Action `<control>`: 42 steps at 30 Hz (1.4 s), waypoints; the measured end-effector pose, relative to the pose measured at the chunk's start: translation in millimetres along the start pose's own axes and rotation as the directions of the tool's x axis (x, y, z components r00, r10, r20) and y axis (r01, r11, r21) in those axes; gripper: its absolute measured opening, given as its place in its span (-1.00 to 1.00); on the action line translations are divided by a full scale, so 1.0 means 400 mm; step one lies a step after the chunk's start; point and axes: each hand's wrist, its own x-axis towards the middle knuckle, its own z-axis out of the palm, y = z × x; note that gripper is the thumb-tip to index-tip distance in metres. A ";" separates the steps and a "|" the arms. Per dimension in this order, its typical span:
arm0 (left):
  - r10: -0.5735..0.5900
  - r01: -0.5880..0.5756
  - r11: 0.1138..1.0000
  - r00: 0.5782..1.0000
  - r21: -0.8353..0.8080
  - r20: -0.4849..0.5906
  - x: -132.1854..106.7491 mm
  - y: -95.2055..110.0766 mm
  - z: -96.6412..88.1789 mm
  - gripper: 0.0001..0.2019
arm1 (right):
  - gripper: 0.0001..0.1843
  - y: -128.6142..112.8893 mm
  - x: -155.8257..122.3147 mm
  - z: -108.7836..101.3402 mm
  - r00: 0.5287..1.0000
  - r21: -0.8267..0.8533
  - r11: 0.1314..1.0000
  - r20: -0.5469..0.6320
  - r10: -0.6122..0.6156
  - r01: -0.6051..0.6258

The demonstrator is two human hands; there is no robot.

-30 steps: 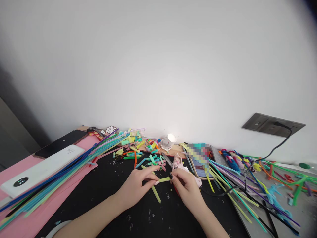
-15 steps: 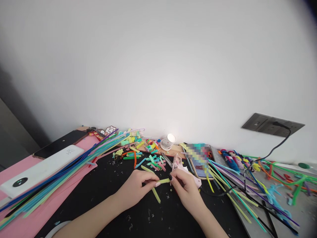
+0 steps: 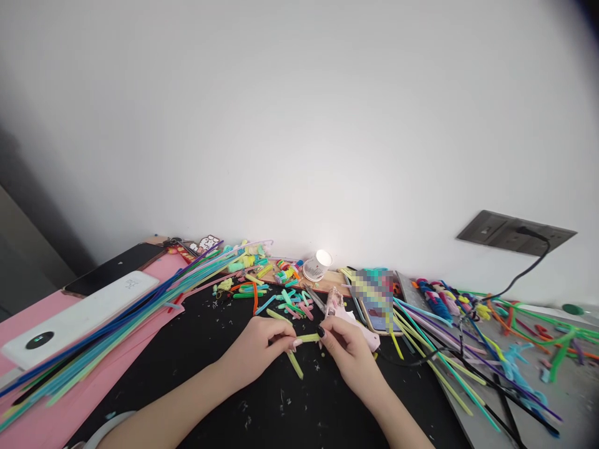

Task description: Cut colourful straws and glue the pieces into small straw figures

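Between my two hands a short yellow-green pipe cleaner piece (image 3: pixel 307 338) is stretched sideways, just above the black work surface. My left hand (image 3: pixel 262 348) pinches its left end between thumb and finger. At the other end, the fingertips of my right hand (image 3: pixel 345 346) are closed on it. A longer yellow-green pipe cleaner (image 3: pixel 296 366) lies slantwise under the held piece, partly hidden by my left hand. Behind my right hand rests a pale pink hot glue gun (image 3: pixel 369 337), its front part visible above my fingers. Cut pipe cleaner bits (image 3: pixel 296 304) are scattered beyond my hands.
A lit white paper cup (image 3: pixel 318 265) stands by the wall. Long pipe cleaners lie in bundles at left (image 3: pixel 140 312) and right (image 3: pixel 435 349). A white power bank (image 3: pixel 79 318) and dark phone (image 3: pixel 115 268) are far left; another phone (image 3: pixel 381 315) leans right of centre. A black cable (image 3: pixel 416 365) crosses the right.
The view has shifted very slightly. Both hands keep their pinch on the short piece, with almost no movement.
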 end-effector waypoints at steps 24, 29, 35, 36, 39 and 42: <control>0.078 -0.079 0.996 0.997 0.031 0.025 -0.002 -0.005 -0.002 -0.81 | -0.78 0.007 -0.004 0.002 0.993 0.220 0.971 0.099 0.070 -0.090; 0.079 -0.080 0.996 0.996 0.038 0.032 -0.003 -0.002 -0.002 -0.81 | -0.78 0.004 -0.003 0.001 0.992 0.183 0.979 0.106 0.069 -0.088; 0.077 -0.079 0.996 0.997 0.044 0.027 -0.003 0.001 -0.001 -0.81 | -0.74 0.005 0.001 -0.002 0.998 -0.017 0.999 0.043 -0.041 0.042; 0.075 -0.076 0.996 0.997 0.049 0.025 -0.002 0.001 -0.001 -0.82 | -0.73 0.005 0.001 -0.002 0.998 -0.049 0.997 0.034 -0.058 0.060; 0.063 -0.063 0.996 0.998 0.062 0.014 -0.002 0.002 -0.001 -0.84 | -0.73 0.006 -0.001 -0.002 0.996 -0.118 0.989 0.023 -0.089 0.091; 0.063 -0.063 0.996 0.998 0.066 0.007 -0.004 0.003 0.000 -0.85 | -0.74 0.006 -0.003 0.001 0.995 -0.157 0.983 0.026 -0.096 0.099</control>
